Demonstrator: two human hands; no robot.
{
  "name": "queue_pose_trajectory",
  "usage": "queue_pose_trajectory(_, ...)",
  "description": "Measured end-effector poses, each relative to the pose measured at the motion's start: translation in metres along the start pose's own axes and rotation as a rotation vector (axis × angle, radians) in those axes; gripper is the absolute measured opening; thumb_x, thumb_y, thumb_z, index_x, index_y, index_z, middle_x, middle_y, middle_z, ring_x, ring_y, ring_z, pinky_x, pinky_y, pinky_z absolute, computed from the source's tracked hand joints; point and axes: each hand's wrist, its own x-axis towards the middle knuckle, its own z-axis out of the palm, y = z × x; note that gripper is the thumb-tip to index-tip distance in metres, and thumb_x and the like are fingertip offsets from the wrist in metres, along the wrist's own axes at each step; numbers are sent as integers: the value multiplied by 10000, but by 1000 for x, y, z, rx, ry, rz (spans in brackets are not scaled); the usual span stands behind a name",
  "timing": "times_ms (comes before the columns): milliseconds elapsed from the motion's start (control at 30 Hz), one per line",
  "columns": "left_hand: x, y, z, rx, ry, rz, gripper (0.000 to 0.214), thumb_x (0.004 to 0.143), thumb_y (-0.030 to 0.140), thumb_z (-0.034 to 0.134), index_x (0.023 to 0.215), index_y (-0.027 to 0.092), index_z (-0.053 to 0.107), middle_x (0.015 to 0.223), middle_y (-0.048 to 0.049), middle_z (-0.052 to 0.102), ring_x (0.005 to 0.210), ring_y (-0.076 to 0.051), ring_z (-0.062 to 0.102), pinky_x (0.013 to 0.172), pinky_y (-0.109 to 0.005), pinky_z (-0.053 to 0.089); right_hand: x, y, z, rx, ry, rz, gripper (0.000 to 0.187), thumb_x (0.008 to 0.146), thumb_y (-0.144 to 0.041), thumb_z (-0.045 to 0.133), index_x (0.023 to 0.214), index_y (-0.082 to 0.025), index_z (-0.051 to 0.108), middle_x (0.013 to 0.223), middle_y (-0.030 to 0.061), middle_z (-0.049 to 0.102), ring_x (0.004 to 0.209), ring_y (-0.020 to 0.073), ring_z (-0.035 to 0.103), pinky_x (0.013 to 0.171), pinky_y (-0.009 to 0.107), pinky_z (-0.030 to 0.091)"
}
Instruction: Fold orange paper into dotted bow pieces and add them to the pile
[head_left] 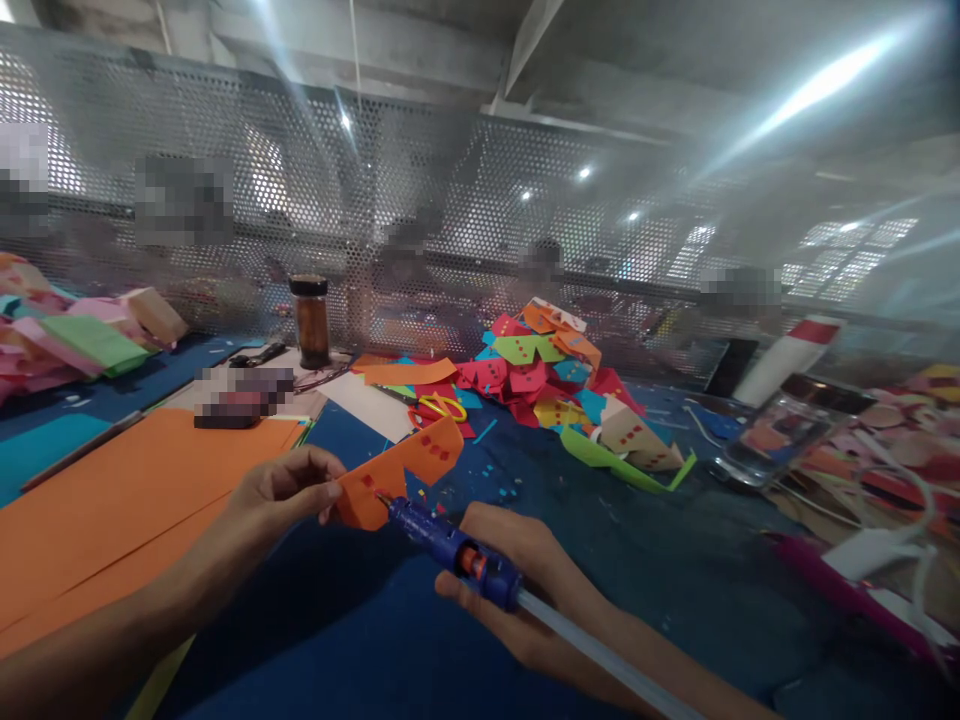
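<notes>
My left hand (281,490) pinches an orange paper cut-out (401,470) with small red squares on it, held above the blue table (675,560). My right hand (525,575) grips a blue glue gun (450,548) with a clear glue stick (600,655) trailing back over my wrist. The gun's nozzle touches the lower left part of the cut-out.
Large orange sheets (127,500) lie at the left. A heap of coloured paper pieces (547,370) and yellow-handled scissors (442,405) sit ahead. A dark jar (311,320) stands by the mesh screen (420,200). A glass jar (787,425), a white bottle (787,355) and scraps lie right.
</notes>
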Motion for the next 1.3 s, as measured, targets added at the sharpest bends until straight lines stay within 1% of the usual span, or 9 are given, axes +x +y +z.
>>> queue_pose_trajectory(100, -1, 2, 1, 10, -9, 2, 143, 794, 359, 742, 751, 227, 707, 634, 8, 630, 615, -148, 564, 608, -258, 422, -1, 15, 11, -72, 147, -86, 330, 902, -452, 535, 686, -227, 427, 636, -28, 488, 544, 125, 423, 525, 271, 316)
queue_pose_trajectory(233, -2, 3, 2, 15, -2, 4, 141, 784, 361, 745, 754, 228, 709, 637, 4, 632, 607, -151, 563, 602, -262, 425, -2, 24, 16, -101, 85, -121, 297, 886, -436, 561, 700, -235, 446, 642, -24, 512, 550, 134, 442, 536, 284, 341)
queue_pose_trajectory(467, -1, 2, 2, 17, 10, 6, 142, 795, 366, 736, 760, 232, 704, 627, 10, 627, 614, -153, 565, 607, -259, 421, -6, 25, 17, -108, 90, -140, 280, 889, -420, 569, 709, -232, 466, 665, -16, 542, 562, 134, 464, 546, 289, 365)
queue_pose_trajectory(567, -1, 3, 3, 20, -4, 13, 142, 801, 359, 733, 754, 229, 704, 652, 5, 638, 627, -154, 572, 610, -260, 429, -7, 25, 18, -113, 156, -124, 270, 884, -399, 558, 702, -234, 448, 663, -14, 532, 558, 137, 455, 532, 284, 344)
queue_pose_trajectory(667, -1, 5, 4, 22, -6, 8, 146, 797, 358, 733, 752, 222, 706, 652, -2, 645, 630, -161, 579, 617, -268, 439, -7, 25, 20, -145, 123, -99, 251, 889, -384, 562, 715, -229, 469, 670, -11, 536, 573, 139, 467, 536, 283, 331)
queue_pose_trajectory(833, 0, 4, 3, -2, 2, -10, 158, 776, 373, 748, 758, 226, 694, 628, 3, 634, 618, -165, 585, 620, -276, 440, -5, 28, 23, -153, 121, -81, 328, 898, -443, 543, 673, -233, 428, 629, -20, 513, 549, 136, 446, 524, 283, 327)
queue_pose_trajectory(1000, 1, 0, 1, 9, 3, -12, 161, 786, 385, 741, 761, 236, 686, 625, 14, 626, 625, -157, 579, 646, -275, 434, -6, 16, 17, -112, 151, -67, 315, 910, -427, 529, 688, -231, 421, 649, -14, 513, 568, 135, 442, 529, 282, 326)
queue_pose_trajectory(1167, 0, 1, 1, 21, 12, -22, 150, 785, 371, 737, 754, 239, 673, 612, 21, 626, 626, -155, 580, 655, -276, 425, -4, 3, 5, -91, 34, 9, 302, 926, -372, 573, 707, -221, 430, 687, -14, 519, 618, 135, 477, 577, 279, 356)
queue_pose_trajectory(1300, 0, 2, 3, 18, 13, -21, 164, 774, 377, 748, 766, 232, 671, 603, 14, 641, 612, -162, 585, 650, -289, 434, -3, 4, 6, -68, 63, -16, 277, 909, -346, 588, 713, -217, 440, 685, -17, 521, 614, 134, 480, 571, 271, 347)
